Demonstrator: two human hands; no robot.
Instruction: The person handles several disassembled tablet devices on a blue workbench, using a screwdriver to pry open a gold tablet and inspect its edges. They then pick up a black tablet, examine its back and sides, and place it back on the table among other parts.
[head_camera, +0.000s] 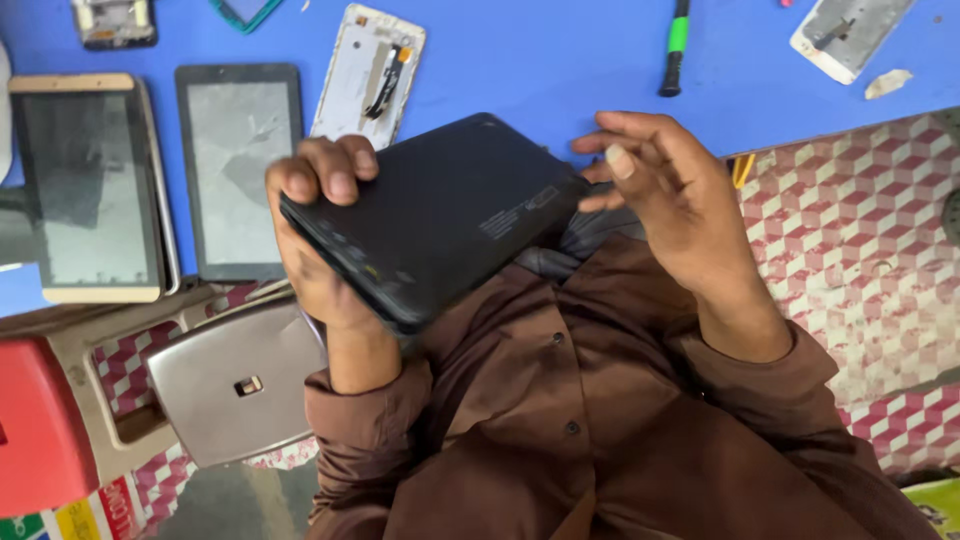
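A blue desk (560, 50) was seen, covered with opened tablets. Above its near edge, a black tablet (440, 215) was held back-side up by the left hand (315, 235), its grip closed around the edge. The right hand (670, 195) was kept open, fingers just touching the tablet's corner.

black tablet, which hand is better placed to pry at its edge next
Probably the right hand: it is free, fingers curled at the black tablet's upper right edge. The left hand is clamped around the opposite end, holding it.
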